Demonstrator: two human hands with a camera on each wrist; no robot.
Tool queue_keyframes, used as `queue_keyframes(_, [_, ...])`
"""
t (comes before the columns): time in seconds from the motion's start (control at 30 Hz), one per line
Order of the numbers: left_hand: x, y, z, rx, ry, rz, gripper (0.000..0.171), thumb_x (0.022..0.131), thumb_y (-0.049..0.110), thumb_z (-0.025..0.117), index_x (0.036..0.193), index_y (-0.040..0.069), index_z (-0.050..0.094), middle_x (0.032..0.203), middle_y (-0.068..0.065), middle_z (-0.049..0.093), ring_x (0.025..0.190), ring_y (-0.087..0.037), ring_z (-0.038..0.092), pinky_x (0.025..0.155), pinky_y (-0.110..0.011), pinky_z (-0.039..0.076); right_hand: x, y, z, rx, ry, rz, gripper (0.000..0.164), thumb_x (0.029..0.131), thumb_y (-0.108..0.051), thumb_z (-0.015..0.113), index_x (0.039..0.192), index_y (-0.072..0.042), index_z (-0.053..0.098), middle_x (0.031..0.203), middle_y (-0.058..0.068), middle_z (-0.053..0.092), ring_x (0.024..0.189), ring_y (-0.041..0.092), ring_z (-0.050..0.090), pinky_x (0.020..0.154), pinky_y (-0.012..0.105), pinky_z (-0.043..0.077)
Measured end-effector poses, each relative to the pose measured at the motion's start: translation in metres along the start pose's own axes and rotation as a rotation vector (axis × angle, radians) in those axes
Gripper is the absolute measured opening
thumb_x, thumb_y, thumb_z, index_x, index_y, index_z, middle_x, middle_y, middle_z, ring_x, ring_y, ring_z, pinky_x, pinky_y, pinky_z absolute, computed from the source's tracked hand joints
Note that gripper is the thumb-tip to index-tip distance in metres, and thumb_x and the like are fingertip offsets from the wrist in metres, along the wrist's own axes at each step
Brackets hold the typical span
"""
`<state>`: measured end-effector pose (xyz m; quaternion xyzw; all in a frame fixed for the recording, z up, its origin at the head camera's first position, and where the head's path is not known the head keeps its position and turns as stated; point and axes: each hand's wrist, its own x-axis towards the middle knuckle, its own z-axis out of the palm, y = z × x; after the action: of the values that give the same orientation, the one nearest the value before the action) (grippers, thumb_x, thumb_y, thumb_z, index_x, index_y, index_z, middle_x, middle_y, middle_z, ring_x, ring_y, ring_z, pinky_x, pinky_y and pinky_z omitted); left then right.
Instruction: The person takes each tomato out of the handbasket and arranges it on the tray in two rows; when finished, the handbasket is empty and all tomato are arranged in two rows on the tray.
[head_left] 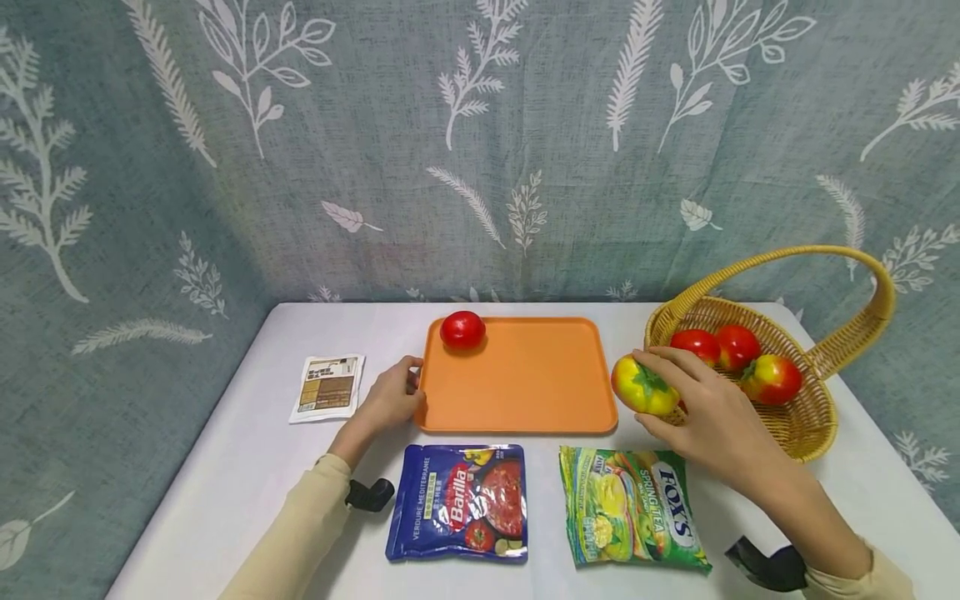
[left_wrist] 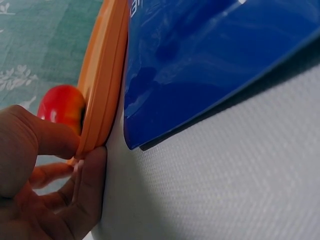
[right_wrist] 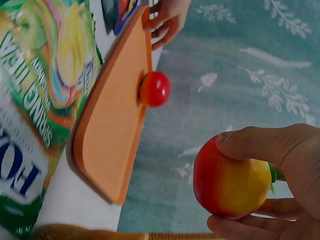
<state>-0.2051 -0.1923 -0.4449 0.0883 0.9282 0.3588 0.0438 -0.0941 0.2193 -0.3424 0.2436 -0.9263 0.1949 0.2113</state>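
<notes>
Leaf-patterned cloth (head_left: 390, 167) backs the counter (head_left: 225, 500); a red fruit (head_left: 462, 331) sits on the orange tray (head_left: 525, 387). Left wrist: my left fingers (left_wrist: 55, 139) pinch its rim. Right wrist: my right fingers (right_wrist: 255, 142) grip a yellow-red fruit (right_wrist: 232, 185) beside the tray.

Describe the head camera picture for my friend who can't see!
A right hand holds a yellow-and-red fruit near a basket of more, while the left hand grips an orange tray bearing one red fruit. Three packets lie nearby.
</notes>
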Motion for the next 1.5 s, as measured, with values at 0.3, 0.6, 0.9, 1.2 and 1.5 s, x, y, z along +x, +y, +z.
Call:
queue_keyframes(0.3, [0.000,0.002,-0.001,-0.003,-0.003,-0.025,0.053,0.082,-0.003,0.061,0.134,-0.005,0.050,0.098,-0.013,0.061,0.082,-0.025,0.057,0.066,-0.034,0.049,0.010,-0.008,0.015,0.022,-0.031,-0.022,0.074,0.070,-0.017,0.090,0.137,-0.009,0.059,0.129,0.013,0.058,0.099,0.030,0.062,0.076,0.048,0.057])
queue_keyframes(0.6, [0.000,0.002,-0.002,0.003,-0.001,-0.023,0.053,0.082,-0.003,0.061,0.134,-0.006,0.049,0.099,-0.014,0.061,0.084,-0.025,0.058,0.068,-0.035,0.049,0.018,-0.015,0.022,0.049,-0.048,-0.036,0.072,0.072,-0.015,0.089,0.137,-0.010,0.059,0.130,0.013,0.057,0.103,0.030,0.063,0.079,0.048,0.057])
queue_keyframes(0.9, [-0.001,0.001,-0.003,-0.005,0.002,-0.004,0.053,0.082,-0.004,0.060,0.133,-0.007,0.049,0.098,-0.014,0.062,0.084,-0.025,0.059,0.069,-0.036,0.050,0.029,-0.023,0.032,0.063,-0.058,-0.073,0.072,0.071,-0.015,0.090,0.136,-0.011,0.059,0.131,0.014,0.057,0.098,0.030,0.065,0.077,0.045,0.057])
queue_keyframes(1.2, [0.000,0.001,-0.001,-0.009,0.001,-0.009,0.053,0.082,-0.003,0.060,0.134,-0.006,0.049,0.099,-0.014,0.061,0.085,-0.025,0.058,0.069,-0.035,0.050,0.040,-0.028,0.040,0.090,-0.063,-0.135,0.071,0.074,-0.018,0.088,0.137,-0.010,0.058,0.131,0.015,0.057,0.095,0.028,0.064,0.075,0.042,0.057])
queue_keyframes(1.5, [-0.002,0.003,-0.001,-0.009,-0.002,-0.017,0.053,0.083,-0.003,0.060,0.134,-0.006,0.049,0.099,-0.014,0.061,0.084,-0.025,0.057,0.069,-0.035,0.049,0.052,-0.035,0.049,0.122,-0.058,-0.178,0.071,0.073,-0.019,0.089,0.137,-0.010,0.059,0.129,0.013,0.058,0.099,0.027,0.064,0.077,0.040,0.057])
